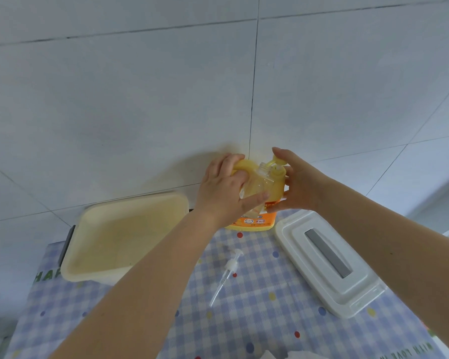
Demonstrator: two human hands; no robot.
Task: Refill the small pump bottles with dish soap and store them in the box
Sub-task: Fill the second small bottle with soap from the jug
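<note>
A big yellow dish soap jug (275, 200) with an orange label stands at the table's far edge by the wall. My left hand (226, 193) holds a small clear pump bottle (257, 185), tilted, with its open neck up at the jug's yellow pump spout (276, 163). My right hand (296, 182) grips the jug's pump head, forefinger raised above the spout. The small bottle's white pump with its tube (227, 274) lies loose on the tablecloth. The cream box (130, 265) sits open to the left.
The box's white lid (329, 286) with a grey handle lies to the right on the blue checked tablecloth (257, 320). A tiled wall rises right behind the jug. Something white shows at the bottom edge.
</note>
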